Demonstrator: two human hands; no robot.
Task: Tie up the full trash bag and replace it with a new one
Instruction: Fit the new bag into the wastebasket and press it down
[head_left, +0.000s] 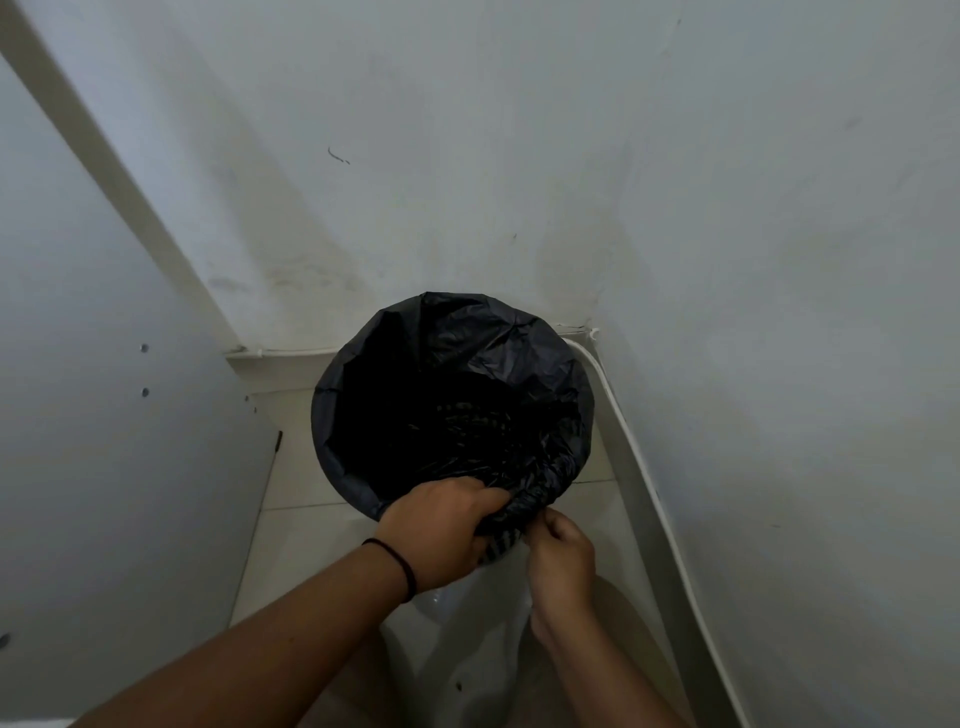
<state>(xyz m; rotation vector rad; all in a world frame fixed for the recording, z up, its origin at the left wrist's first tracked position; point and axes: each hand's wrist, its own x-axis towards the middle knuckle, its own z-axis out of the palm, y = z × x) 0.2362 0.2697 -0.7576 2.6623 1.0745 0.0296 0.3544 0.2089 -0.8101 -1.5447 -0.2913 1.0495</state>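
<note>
Black bag (457, 364) lines the bin in the corner. Left hand (441, 525) grips bunched bag edge at near rim; right hand (563, 556) pinches same bunch beside it. Risk: thin plastic tears w/ hard pull, or edge slips off rim.

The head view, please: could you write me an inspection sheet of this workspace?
Surface: pale tiled floor, in a corner.
Job's things: black trash bag lining the round bin, its edge bunched at the near rim.
Clutter: translucent plastic below the hands; what it is, unclear.
Hands: left hand grips the bunched edge; right hand pinches it beside.
Cables: white conduit along the right wall's base.
Surroundings: scuffed white walls; black wristband.
</note>
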